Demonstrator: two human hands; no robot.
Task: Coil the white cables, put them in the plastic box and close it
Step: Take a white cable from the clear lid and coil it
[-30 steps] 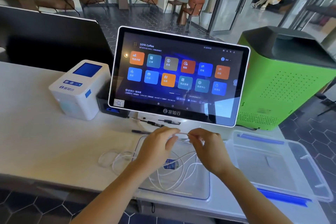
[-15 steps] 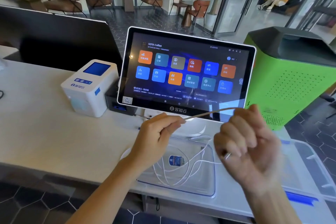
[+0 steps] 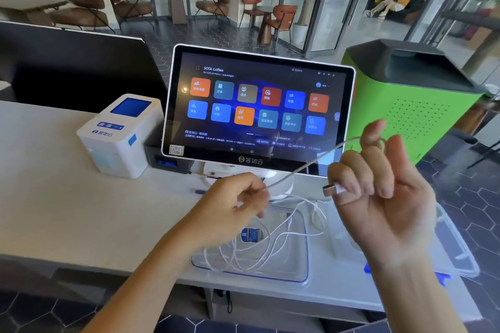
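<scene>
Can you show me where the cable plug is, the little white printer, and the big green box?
cable plug point(image 3: 332, 190), head view, on its metal tip beside the right hand's fingers.
white printer point(image 3: 119, 140), head view, on its front side.
green box point(image 3: 411, 119), head view, on its dotted green side.

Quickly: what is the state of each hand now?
Left hand: pinches the white cable.
Right hand: holds the same cable's USB plug; cable looped over a finger.

Both hands are raised over the plastic box point(image 3: 303, 277): left hand point(image 3: 238, 205) pinches a white cable point(image 3: 305, 163) running up to the right hand point(image 3: 378, 184), which grips its plug.
</scene>
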